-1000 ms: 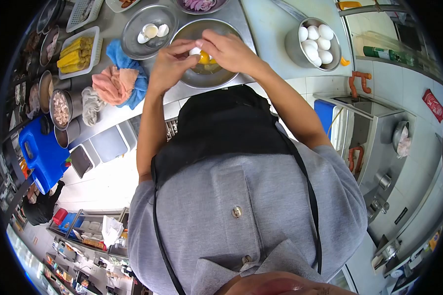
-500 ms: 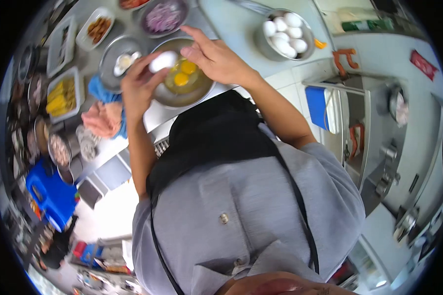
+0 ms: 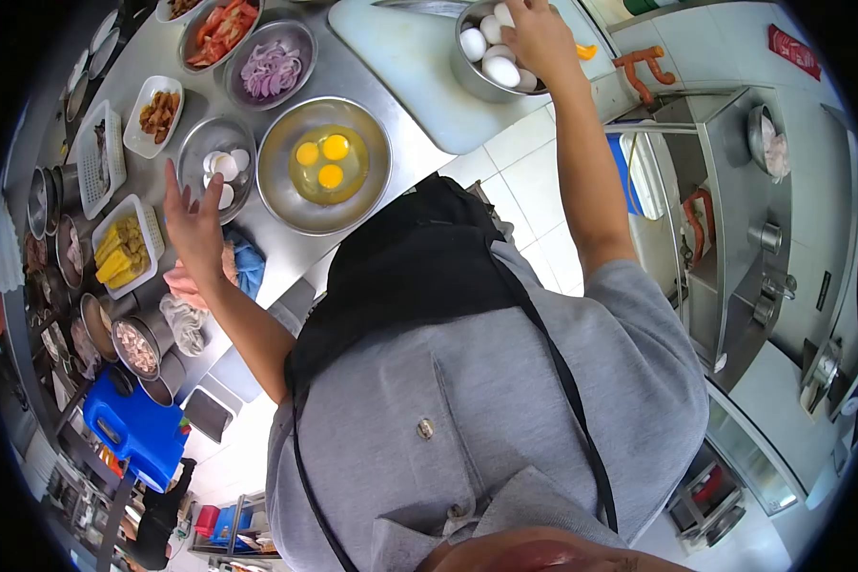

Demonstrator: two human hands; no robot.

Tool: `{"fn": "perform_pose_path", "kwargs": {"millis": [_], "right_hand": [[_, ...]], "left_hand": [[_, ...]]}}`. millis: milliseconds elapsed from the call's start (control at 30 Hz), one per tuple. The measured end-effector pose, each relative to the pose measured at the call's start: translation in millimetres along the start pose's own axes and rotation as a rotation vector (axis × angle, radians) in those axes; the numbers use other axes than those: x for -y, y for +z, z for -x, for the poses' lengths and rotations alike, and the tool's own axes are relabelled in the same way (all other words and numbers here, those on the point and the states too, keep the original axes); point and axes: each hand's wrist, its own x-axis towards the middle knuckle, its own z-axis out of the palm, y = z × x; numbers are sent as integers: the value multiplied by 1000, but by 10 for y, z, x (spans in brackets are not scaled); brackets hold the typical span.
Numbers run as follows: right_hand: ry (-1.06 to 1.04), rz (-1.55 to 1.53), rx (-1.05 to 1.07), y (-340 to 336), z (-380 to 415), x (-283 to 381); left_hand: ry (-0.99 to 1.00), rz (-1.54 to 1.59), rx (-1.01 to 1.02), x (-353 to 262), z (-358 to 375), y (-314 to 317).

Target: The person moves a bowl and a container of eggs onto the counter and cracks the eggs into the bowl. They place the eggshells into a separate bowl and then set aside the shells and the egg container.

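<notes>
My right hand (image 3: 541,43) is over a metal pot (image 3: 467,76) of white eggs (image 3: 500,71), its thumb and fingers curled at an egg (image 3: 504,13); the top edge of the view cuts off part of it. With fingers spread and nothing in them, my left hand (image 3: 196,234) hangs just beside a metal bowl (image 3: 187,151) holding white eggshells (image 3: 223,165). Between the hands stands a wide metal mixing bowl (image 3: 377,157). In it lie clear egg white and three whole yolks (image 3: 331,176).
A white cutting board (image 3: 391,57) lies by the pot. Bowls of sliced red onion (image 3: 271,69) and cut tomato (image 3: 221,36) stand behind the mixing bowl. Cloths (image 3: 189,284) hang at the counter's edge. At lower left are a blue container (image 3: 133,429) and another person (image 3: 160,520).
The white egg between my hands is gone from above the mixing bowl, where three yolks show instead of two. More shells lie in the shell bowl. My right hand moved to the pot, my left leftward.
</notes>
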Motion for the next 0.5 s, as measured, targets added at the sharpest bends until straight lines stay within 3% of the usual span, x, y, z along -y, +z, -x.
{"fn": "perform_pose_path", "kwargs": {"millis": [67,133,167,233,300,367,400,433,500], "right_hand": [[27,-62,-43,-177,100,165],[179,-399,-362,-593,322,497],[190,-398,-355,-610,502,548],[-69,-336,-565,-471,924,585],[-81,-391,-495,-217,1350,696],[57,-454,-390,155,1658,686],[206,-512,-241,346,1769,652],[226,-484,-118,411,1785,632],[201,-519,-174,491,1856,597]], "left_hand": [[-58,-29,3,-55,-6,-19],[-65,-42,15,-77,-5,-48],[-66,-47,27,-110,15,-71],[-75,-63,18,-184,36,-65],[-61,-6,41,-132,48,-12],[-47,46,57,-137,56,23],[-53,75,85,-199,68,57],[-59,105,112,-237,67,89],[-22,158,119,-188,58,163]]}}
